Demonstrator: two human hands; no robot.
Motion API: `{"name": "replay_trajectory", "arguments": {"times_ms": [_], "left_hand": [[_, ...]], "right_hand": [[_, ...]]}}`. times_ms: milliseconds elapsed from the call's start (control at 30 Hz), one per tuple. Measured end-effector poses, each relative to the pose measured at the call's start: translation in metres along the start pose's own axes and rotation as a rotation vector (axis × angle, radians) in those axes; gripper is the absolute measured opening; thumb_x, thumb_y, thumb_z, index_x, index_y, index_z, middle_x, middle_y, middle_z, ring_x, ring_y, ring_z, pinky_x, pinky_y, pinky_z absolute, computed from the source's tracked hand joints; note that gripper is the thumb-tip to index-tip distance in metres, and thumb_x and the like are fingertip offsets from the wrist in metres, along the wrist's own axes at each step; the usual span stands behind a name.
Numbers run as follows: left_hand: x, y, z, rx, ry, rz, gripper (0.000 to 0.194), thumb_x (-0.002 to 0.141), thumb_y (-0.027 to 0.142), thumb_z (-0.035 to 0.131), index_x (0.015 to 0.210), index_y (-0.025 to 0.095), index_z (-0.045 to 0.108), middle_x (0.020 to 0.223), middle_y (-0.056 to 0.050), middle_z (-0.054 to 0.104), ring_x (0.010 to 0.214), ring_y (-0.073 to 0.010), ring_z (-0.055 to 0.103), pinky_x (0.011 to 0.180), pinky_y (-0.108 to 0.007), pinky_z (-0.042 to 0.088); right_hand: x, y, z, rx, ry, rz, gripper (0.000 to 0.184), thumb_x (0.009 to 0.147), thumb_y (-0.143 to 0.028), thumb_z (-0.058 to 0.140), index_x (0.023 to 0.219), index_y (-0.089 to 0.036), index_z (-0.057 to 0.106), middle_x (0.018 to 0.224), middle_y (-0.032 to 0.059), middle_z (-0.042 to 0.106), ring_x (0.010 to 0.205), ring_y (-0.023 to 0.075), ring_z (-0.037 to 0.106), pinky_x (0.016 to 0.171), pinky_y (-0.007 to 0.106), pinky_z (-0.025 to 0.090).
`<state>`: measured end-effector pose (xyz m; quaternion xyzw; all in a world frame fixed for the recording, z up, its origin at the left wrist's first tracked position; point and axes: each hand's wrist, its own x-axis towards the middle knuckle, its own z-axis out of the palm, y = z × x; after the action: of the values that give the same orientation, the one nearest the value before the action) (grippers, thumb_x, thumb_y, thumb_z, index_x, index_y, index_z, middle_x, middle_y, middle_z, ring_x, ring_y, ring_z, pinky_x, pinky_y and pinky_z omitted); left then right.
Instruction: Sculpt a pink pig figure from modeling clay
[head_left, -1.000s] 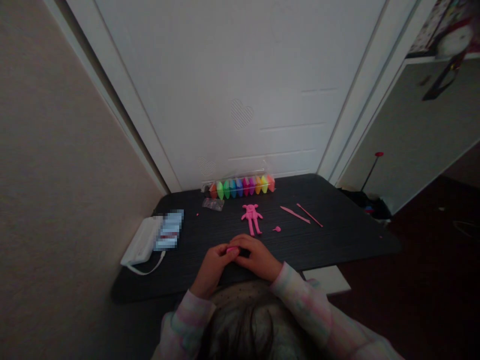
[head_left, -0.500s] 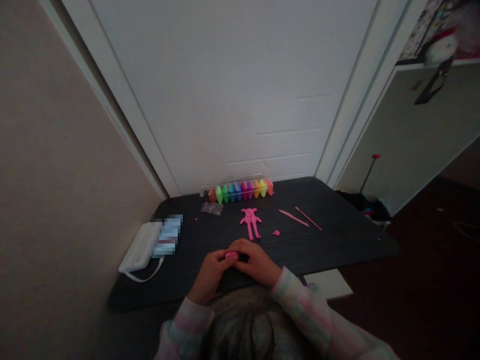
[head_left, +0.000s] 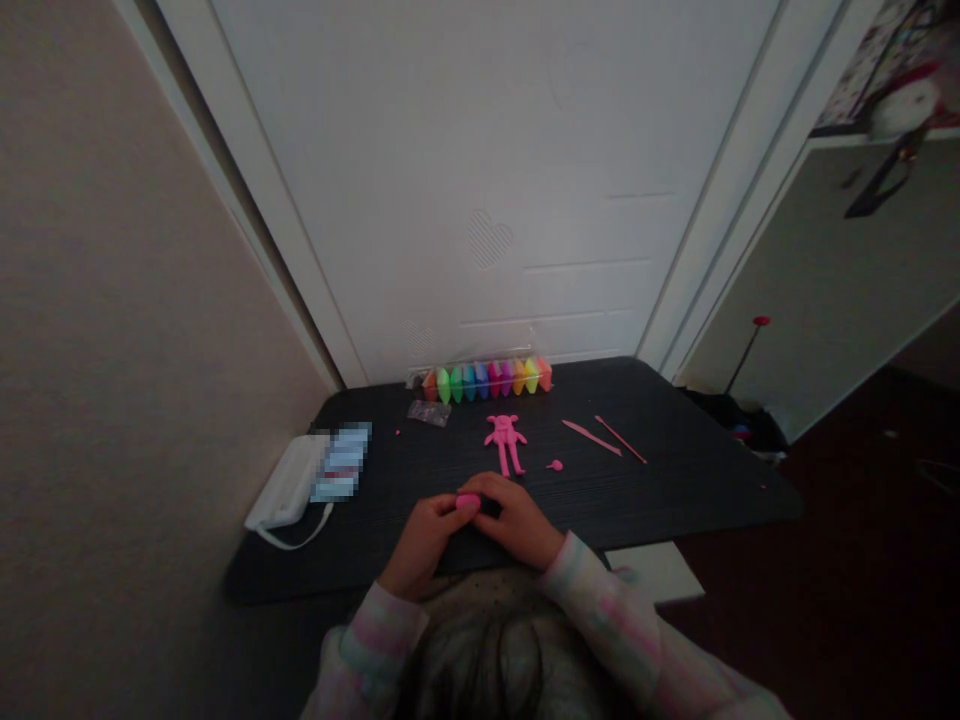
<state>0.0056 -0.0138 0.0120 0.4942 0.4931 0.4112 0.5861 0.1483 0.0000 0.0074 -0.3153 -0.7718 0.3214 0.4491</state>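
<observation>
A small lump of pink modelling clay (head_left: 468,502) is pinched between the fingers of my left hand (head_left: 427,535) and my right hand (head_left: 514,515), close to the table's front edge. Just beyond them a flat pink clay figure (head_left: 505,443) with ears, arms and long legs lies on the dark table (head_left: 360,555). To its right rests a little pink clay piece (head_left: 555,465) with a thin tail. Farther right are two pink modelling tools, a flat blade (head_left: 592,437) and a thin stick (head_left: 621,440).
Along the back stands a clear pack of many-coloured clay (head_left: 484,382), with a small transparent packet (head_left: 429,413) before it. On the left sits a white device (head_left: 289,485) with a strap beside a blurred blue packet (head_left: 343,462). A white door (head_left: 450,150) rises behind.
The view has shifted slightly, so the scene sits a little farther right. More of the pink clay shows between my fingers; both hands stay together around it.
</observation>
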Motion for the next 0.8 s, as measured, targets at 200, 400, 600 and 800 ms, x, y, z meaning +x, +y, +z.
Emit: {"name": "replay_trajectory", "arguments": {"times_ms": [200, 400, 600, 800], "left_hand": [[-0.0011, 0.0036, 0.0005, -0.013, -0.015, -0.009, 0.025, 0.064, 0.034, 0.063, 0.076, 0.012, 0.068, 0.074, -0.003, 0.068, 0.071, -0.0173, 0.058, 0.071, -0.027, 0.042], [-0.0006, 0.0011, 0.0028, -0.075, 0.025, 0.018, 0.026, 0.064, 0.034, 0.063, 0.078, 0.012, 0.069, 0.08, -0.007, 0.069, 0.078, -0.0198, 0.058, 0.077, -0.03, 0.042], [-0.0037, 0.004, 0.0032, -0.043, 0.032, 0.018, 0.024, 0.064, 0.034, 0.063, 0.073, 0.013, 0.069, 0.075, -0.005, 0.069, 0.073, -0.0187, 0.058, 0.071, -0.027, 0.042], [-0.0029, 0.0027, 0.0033, -0.093, 0.022, 0.007, 0.022, 0.064, 0.032, 0.063, 0.073, 0.012, 0.068, 0.073, -0.004, 0.068, 0.073, -0.0177, 0.057, 0.073, -0.028, 0.042]], "right_hand": [[0.0001, -0.0007, -0.0003, -0.001, -0.003, 0.007, 0.021, 0.072, -0.013, 0.055, 0.092, -0.017, 0.058, 0.09, 0.005, 0.06, 0.087, 0.0138, 0.055, 0.081, 0.029, 0.044], [-0.0008, -0.0003, 0.0001, -0.007, 0.049, 0.031, 0.022, 0.072, -0.014, 0.055, 0.093, -0.018, 0.057, 0.089, 0.0045, 0.061, 0.088, 0.0147, 0.055, 0.081, 0.03, 0.044], [-0.0011, 0.0004, -0.0001, -0.013, 0.042, 0.039, 0.024, 0.071, -0.012, 0.054, 0.094, -0.018, 0.057, 0.09, 0.0044, 0.06, 0.088, 0.0149, 0.055, 0.08, 0.031, 0.043], [-0.0013, 0.0013, 0.0, -0.023, 0.04, 0.036, 0.023, 0.071, -0.013, 0.055, 0.094, -0.017, 0.057, 0.09, 0.005, 0.061, 0.087, 0.0145, 0.055, 0.079, 0.03, 0.044]]}}
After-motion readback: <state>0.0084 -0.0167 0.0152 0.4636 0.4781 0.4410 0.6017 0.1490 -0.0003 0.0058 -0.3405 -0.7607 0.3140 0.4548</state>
